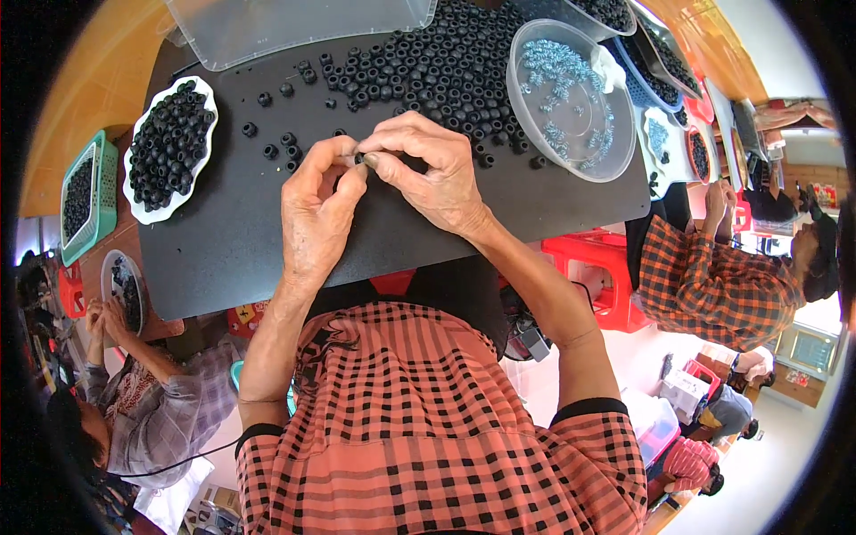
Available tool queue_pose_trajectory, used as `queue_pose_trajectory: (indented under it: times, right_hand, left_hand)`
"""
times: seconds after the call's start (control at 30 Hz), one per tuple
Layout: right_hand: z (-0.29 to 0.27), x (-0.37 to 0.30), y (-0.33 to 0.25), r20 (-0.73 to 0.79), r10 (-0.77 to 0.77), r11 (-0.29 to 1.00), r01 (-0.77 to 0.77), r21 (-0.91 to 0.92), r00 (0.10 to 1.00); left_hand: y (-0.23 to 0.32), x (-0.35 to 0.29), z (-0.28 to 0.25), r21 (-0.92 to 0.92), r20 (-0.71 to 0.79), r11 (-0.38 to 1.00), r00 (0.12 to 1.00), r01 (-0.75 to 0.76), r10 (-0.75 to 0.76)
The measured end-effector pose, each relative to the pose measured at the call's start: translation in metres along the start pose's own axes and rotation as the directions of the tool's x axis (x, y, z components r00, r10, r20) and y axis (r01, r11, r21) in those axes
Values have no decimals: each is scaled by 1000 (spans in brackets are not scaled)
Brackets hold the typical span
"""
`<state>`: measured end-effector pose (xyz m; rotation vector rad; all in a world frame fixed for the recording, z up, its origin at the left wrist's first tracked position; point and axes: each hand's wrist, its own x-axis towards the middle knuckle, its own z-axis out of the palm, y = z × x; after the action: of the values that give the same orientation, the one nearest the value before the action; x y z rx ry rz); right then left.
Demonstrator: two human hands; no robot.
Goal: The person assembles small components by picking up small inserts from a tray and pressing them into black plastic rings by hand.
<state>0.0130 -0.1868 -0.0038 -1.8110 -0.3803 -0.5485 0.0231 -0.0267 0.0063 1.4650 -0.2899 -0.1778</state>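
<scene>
Over the dark table (pixel 241 223), my left hand (pixel 314 209) and my right hand (pixel 428 174) meet fingertip to fingertip. Both are closed in a pinch on a small black round piece (pixel 360 158), mostly covered by the fingers. Just beyond them lies a large spread of loose black hollow bead-like pieces (pixel 419 67), with a few strays left of my hands. Right of the spread stands a clear round tub (pixel 571 160) holding small bluish coil-like parts (pixel 555 67). A white scalloped dish (pixel 207 120) heaped with the black pieces sits at the left.
A clear plastic bin (pixel 294 31) stands at the far edge. Green basket (pixel 109 192) with dark pieces is at far left. Co-workers sit on both sides, one in an orange checked shirt (pixel 713 276) at the right. A red stool (pixel 611 276) stands near the table's right corner.
</scene>
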Motion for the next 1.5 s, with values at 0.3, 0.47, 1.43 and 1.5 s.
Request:
queue_pose_trajectory:
  times: [0.3,0.47,1.43,1.5]
  right_hand:
    - [-2,-1,-2,63,62,997,-65,48,996]
    - [1,-1,-2,78,5,1000,-5,7,997]
    - [24,48,-24,457,74,958,64,-280,886]
    - [16,29,-29,395,150,972,-63,-226,906]
  left_hand:
    - [-4,-4,-6,-33,44,998,997,58,-57]
    - [-3,-8,-8,-54,40,998,999,-17,19]
    - [-3,-47,-37,-49,-4,989,990,139,-139]
    - [-4,-46,-37,-37,-28,986,986,164,-165]
